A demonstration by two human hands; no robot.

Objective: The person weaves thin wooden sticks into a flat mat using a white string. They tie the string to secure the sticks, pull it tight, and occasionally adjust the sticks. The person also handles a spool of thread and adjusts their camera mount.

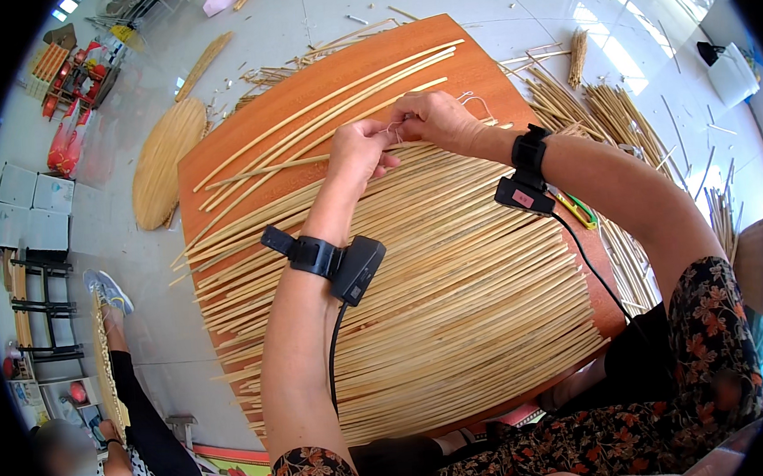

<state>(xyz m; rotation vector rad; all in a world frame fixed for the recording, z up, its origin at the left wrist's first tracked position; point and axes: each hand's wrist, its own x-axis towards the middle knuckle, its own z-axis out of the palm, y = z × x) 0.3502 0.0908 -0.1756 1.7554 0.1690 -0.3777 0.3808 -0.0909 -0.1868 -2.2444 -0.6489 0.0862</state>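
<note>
My left hand [361, 154] and my right hand [435, 119] meet near the far part of the table, with fingers pinched together. Between the fingertips runs a thin pale thread [396, 132], and both hands grip it. A loop of thread trails past the right hand. Right below the hands lies the far edge of a mat of pale stalks [436, 261], set side by side across the table. Beyond the hands, several loose stalks [319, 105] lie on the bare wood of the orange-brown table [425, 36].
A green and yellow cutter [581, 210] rests by the mat's right edge. Piles of stalks [621, 119] lie on the floor at right. An oval woven panel [167, 164] leans at left. Another person [140, 458] sits at lower left. Cables hang from my wristbands.
</note>
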